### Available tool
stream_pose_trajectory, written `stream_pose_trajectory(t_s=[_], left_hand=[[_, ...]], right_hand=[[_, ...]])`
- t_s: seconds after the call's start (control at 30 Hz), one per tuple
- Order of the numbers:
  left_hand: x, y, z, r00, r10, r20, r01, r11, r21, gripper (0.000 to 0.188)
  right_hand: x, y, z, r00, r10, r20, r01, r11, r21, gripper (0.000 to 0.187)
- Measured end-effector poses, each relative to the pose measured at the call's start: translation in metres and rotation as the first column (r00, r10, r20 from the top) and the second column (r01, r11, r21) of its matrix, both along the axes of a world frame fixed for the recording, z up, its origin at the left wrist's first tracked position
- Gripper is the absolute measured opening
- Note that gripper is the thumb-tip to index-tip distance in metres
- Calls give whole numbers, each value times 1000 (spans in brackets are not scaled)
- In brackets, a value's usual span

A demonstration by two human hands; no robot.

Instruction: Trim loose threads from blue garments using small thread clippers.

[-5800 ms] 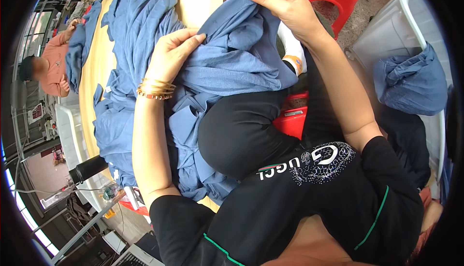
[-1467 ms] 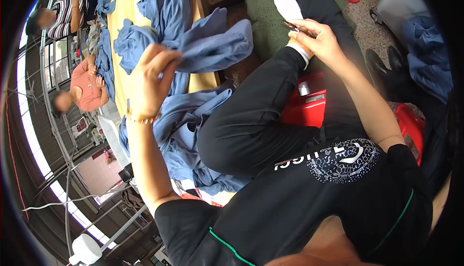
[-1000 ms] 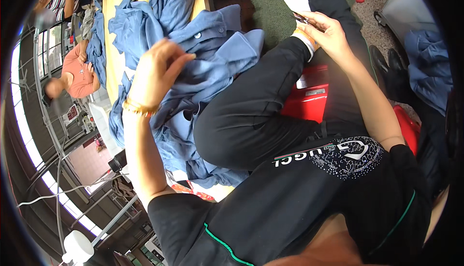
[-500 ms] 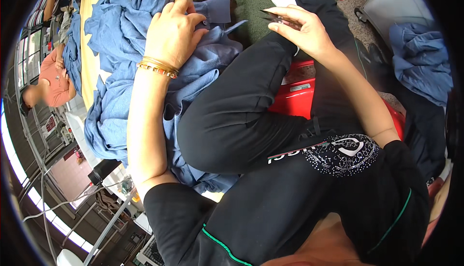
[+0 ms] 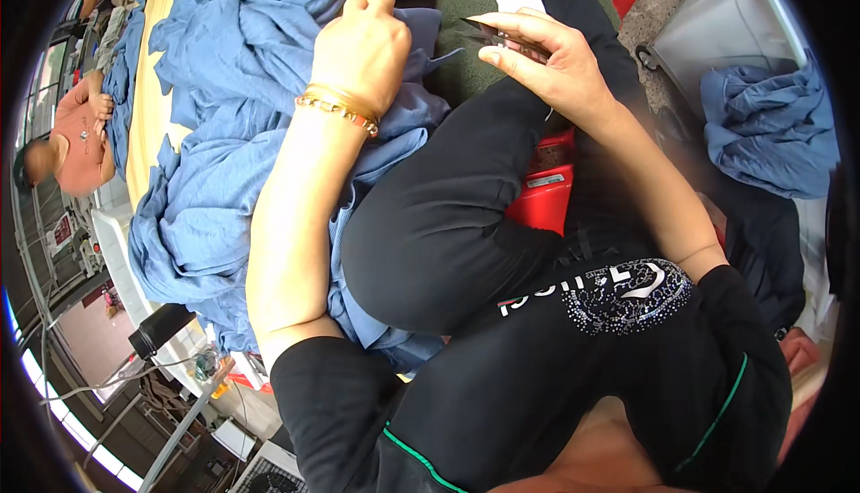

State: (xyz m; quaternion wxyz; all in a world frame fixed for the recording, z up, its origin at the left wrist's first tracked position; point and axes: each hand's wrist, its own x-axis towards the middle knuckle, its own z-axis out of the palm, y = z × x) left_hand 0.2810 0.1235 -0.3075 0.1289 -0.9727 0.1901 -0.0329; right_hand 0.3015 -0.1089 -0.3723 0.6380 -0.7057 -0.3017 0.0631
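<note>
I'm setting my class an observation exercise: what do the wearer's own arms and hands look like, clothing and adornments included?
The left hand and right hand are gloveless. Slim, gold-coloured round bangles, one with reddish parts, circle the left wrist; the right wrist shows no jewellery. Short black fabric sleeves leave both forearms uncovered, and a thin green line runs near each shoulder.

We have soft blue cloth (image 5: 210, 215) heaped in loose, crumpled folds along the desk (image 5: 150, 106), part of it beneath our left hand (image 5: 363, 45). Our right hand (image 5: 563, 61) holds small dark snips (image 5: 514, 43), pointed blades parted, tips toward the left.
</note>
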Motion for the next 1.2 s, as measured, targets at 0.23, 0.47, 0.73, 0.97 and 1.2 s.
stream_pose_trajectory(t_s=[0.23, 0.47, 0.73, 0.97, 1.2], left_hand=[[2, 13, 13, 964, 199, -177, -266, 675, -688, 16], [7, 29, 16, 876, -41, -480, -482, -97, -871, 16], [7, 32, 12, 874, -110, -474, -486, -182, -855, 17], [4, 30, 12, 895, -79, -440, -446, -220, -868, 21], [5, 31, 7, 900, -86, -428, -436, -184, -881, 21]], right_hand=[[1, 4, 24, 974, -43, 223, 66, 993, -94, 38], [15, 21, 46, 916, -75, 393, 117, 990, -84, 40], [20, 43, 44, 900, -63, 431, 136, 981, -139, 40], [23, 50, 35, 911, -53, 409, 129, 978, -161, 37], [25, 49, 35, 886, -49, 462, 150, 971, -185, 33]])
